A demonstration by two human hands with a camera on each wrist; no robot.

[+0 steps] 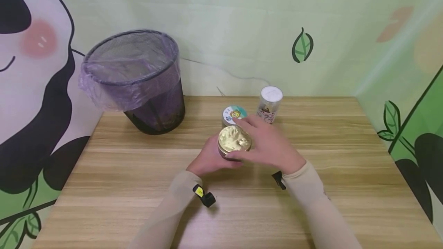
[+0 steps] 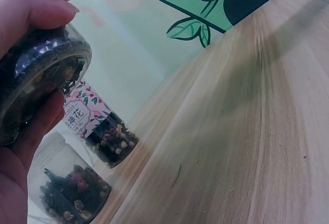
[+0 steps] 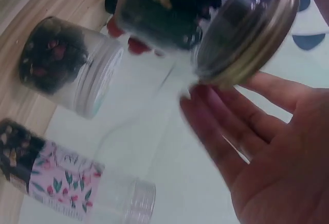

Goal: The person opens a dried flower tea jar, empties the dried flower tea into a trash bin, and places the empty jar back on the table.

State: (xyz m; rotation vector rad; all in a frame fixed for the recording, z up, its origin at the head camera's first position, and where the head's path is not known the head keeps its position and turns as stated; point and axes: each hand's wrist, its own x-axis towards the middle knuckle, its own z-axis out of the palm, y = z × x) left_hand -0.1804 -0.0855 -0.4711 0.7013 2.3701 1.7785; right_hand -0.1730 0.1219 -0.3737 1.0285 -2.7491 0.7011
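Note:
My left hand [image 1: 212, 157] grips a clear round jar [image 3: 167, 13] with a gold metal lid [image 1: 234, 140], holding it upright above the table. Dark dried contents show through the jar wall. Over the lid is my right hand [image 1: 268, 144], its thumb at the near edge and its fingers spread past the far side. In the right wrist view those fingers [image 3: 221, 131] are extended loosely, tips right at the lid's rim. Just behind stands a short jar [image 1: 234, 114] with a cartoon-printed lid. A taller jar [image 1: 270, 103] with a white lid and pink floral label stands to its right.
A black mesh bin [image 1: 155, 114] lined with a thin purple bag stands at the table's back left. Printed cloth walls [image 1: 242, 41] border the wooden table [image 1: 249, 218] at the back and sides. Small plant bits [image 2: 177, 175] lie on the wood.

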